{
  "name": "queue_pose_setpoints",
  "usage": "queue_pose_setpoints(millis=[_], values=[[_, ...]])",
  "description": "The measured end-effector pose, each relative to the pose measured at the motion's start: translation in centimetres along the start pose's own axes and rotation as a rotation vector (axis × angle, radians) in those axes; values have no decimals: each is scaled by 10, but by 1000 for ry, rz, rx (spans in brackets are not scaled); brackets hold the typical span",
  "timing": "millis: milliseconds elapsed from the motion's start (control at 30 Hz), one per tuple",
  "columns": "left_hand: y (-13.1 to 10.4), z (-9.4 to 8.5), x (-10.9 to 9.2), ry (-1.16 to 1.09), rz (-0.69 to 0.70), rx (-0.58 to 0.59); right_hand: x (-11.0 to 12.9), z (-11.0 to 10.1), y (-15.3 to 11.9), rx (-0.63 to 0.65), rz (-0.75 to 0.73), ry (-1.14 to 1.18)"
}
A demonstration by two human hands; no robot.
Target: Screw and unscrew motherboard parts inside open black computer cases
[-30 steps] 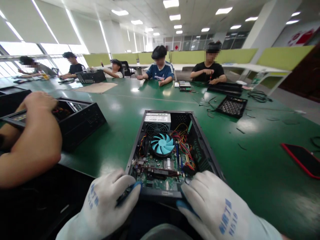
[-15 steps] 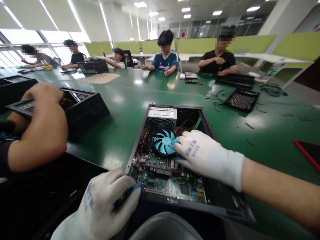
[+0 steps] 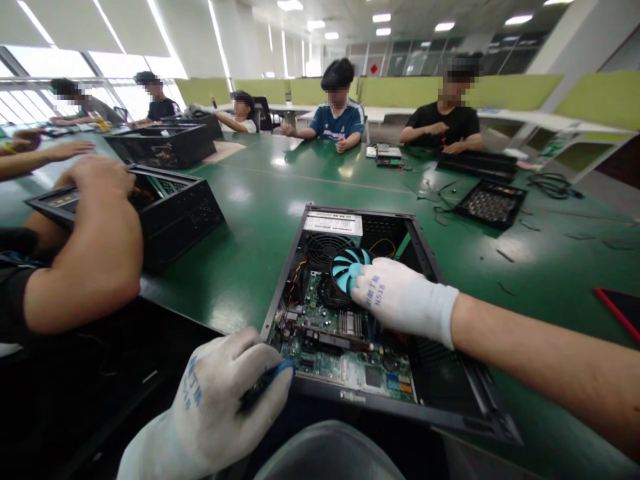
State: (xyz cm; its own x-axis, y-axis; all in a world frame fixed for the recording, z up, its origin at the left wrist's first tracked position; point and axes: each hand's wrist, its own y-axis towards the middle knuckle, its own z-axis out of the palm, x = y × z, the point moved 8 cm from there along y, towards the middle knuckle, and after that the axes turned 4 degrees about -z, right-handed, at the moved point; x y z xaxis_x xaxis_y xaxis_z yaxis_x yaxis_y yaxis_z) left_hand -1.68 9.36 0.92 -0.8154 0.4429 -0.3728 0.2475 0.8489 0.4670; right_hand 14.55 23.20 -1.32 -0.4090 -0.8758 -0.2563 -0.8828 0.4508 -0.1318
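An open black computer case (image 3: 273, 313) lies on its side before me, its green motherboard (image 3: 325, 363) facing up. My right hand (image 3: 387, 290), in a white glove, grips the right edge of a cooling fan (image 3: 345, 270) with turquoise blades. The fan is tilted and stands apart from a dark ring-shaped mount (image 3: 330, 293) on the board. My left hand (image 3: 233, 393), also gloved, is closed beside the case's near left corner. Something dark and blue shows between its thumb and fingers, too hidden to name. A power supply (image 3: 333, 225) sits at the case's far end.
A co-worker's bare arm (image 3: 95, 247) reaches over another black case (image 3: 183, 213) on my left. Farther right on the green table (image 3: 270, 187) lie a black tray-like part (image 3: 491, 203), cables (image 3: 555, 185) and a red-edged object (image 3: 620, 310). Several people sit across the table.
My right hand has lifted and tilted the fan toward the far side, uncovering the mount below it. My left hand keeps its closed grip. At the far left, a case has shifted nearer.
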Motion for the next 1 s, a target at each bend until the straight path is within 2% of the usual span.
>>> queue_pose_setpoints(millis=[100, 267, 400, 600, 700, 833, 900, 1000], values=[[0, 0, 0, -4, -1, -1, -4, 3, -13, 52, -40, -35], [3, 0, -2, 8, 15, -3, -21, 6, -27, 94, 59, -49], [4, -1, -3, 11, 8, -3, -43, 11, -25, 175, 201, -83], [6, -3, -4, 24, 25, 42, -64, 11, -15, 186, 330, -72], [13, -10, -6, 34, 23, 52, -66, 5, -20, 98, 336, -118], [36, -11, -14, 42, 14, 82, -71, -10, -36, -104, 415, -96], [55, -2, -19, 55, 30, 138, -73, -15, -44, -192, 448, -67], [87, 29, -26, 141, 95, 280, -75, -14, -52, -271, 466, -17]])
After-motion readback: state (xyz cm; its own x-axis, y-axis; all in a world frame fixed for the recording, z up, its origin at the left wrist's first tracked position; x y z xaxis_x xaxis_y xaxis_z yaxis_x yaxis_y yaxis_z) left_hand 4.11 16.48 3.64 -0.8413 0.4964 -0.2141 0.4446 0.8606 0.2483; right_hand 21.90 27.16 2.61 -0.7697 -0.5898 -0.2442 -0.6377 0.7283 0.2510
